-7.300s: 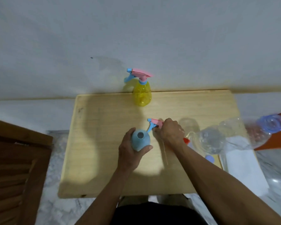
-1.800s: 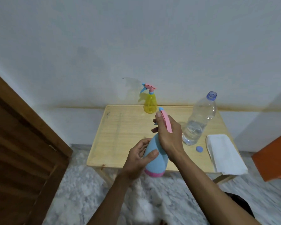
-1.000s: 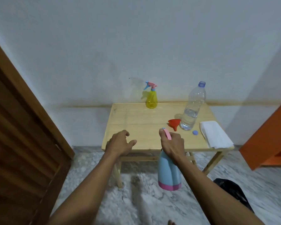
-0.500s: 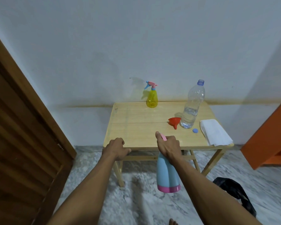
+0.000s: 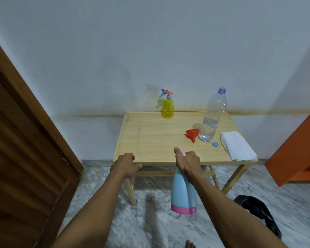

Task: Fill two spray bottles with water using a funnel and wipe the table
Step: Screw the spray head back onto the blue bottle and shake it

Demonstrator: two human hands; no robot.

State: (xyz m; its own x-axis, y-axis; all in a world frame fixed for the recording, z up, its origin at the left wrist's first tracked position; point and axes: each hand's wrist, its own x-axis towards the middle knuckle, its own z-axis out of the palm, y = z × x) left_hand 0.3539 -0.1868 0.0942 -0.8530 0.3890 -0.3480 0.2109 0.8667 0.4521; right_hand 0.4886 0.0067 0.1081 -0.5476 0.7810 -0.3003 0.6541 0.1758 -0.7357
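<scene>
My right hand (image 5: 187, 162) grips the pink trigger head of a light blue spray bottle (image 5: 183, 196) with a pink base, which hangs in front of the wooden table (image 5: 150, 138). My left hand (image 5: 125, 164) hovers at the table's front left edge with loosely curled fingers, holding nothing. A yellow spray bottle (image 5: 167, 106) stands at the back of the table. A red funnel (image 5: 192, 134) lies on its side next to an uncapped clear water bottle (image 5: 212, 116). A folded white cloth (image 5: 237, 145) lies on the right end.
The bottle's blue cap (image 5: 215, 144) lies between the water bottle and the cloth. A brown wooden door (image 5: 20, 149) stands at the left, orange furniture (image 5: 297, 151) at the right. A black bag (image 5: 258, 212) lies on the marble floor.
Across the earlier frames I stood back from the table and my left hand let go of the blue bottle. In the last half second both hands have barely moved.
</scene>
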